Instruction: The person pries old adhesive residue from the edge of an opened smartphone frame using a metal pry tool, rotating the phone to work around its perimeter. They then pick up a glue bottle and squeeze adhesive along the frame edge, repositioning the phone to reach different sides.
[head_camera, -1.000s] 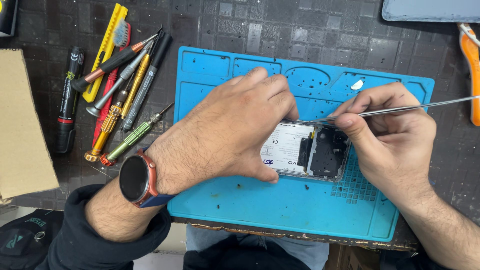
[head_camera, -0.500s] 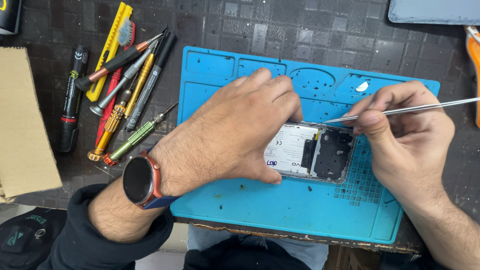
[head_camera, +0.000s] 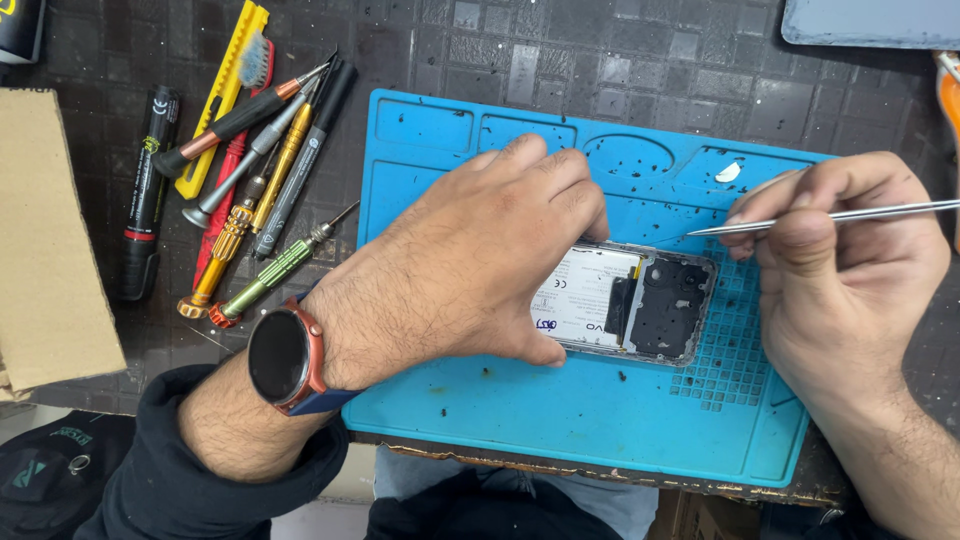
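Nearest the person, a dark sleeve and a wristwatch with a round black face and a red-edged case sit on the left wrist. Just beyond it the left hand lies palm down, fingers together and only slightly curled, pressing flat on the left part of an opened phone; it grips nothing. The phone rests on a blue repair mat, its back cover off, with a white battery label and black inner shields showing to the right of the thumb. On the right, the right hand is curled closed around a thin metal pry tool, pinched between thumb and fingers, its pointed tip hovering just above the phone's far right corner. Whether the tip touches the frame is hard to tell. To the left lies a piece of cardboard. Farther left and back, a cluster of screwdrivers sits fanned out on the dark bench, with a black marker beside them.
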